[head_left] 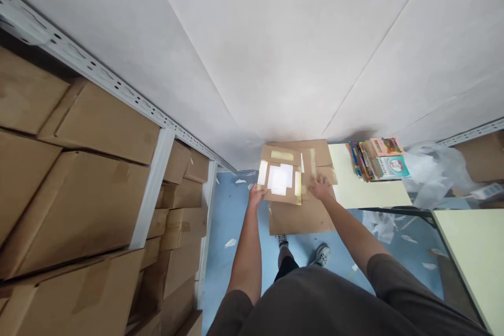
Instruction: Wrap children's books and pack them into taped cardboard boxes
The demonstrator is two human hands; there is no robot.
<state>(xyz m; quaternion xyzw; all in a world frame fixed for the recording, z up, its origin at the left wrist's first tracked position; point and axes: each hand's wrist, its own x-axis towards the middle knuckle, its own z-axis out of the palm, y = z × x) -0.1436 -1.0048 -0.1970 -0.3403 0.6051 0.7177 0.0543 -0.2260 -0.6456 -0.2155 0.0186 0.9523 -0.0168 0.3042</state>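
My left hand [256,195] grips the left edge of a small flat cardboard piece [293,164], with its thumb on top. White paper sheets [279,180] and strips of yellowish tape lie across this piece. Beneath it spreads a larger unfolded cardboard sheet [301,219], which hangs over the table's front edge. On that larger sheet, beside the small piece's right edge, rests my right hand [319,187], fingers spread and nothing visibly held. The undersides of both hands are hidden.
Right of the cardboard, stacked books [388,160] stand on the pale tabletop [354,197]. Clear plastic bags [437,168] lie farther right. A shelf rack [151,189] full of cardboard boxes [82,210] runs along the left. Paper scraps [230,243] litter the blue floor.
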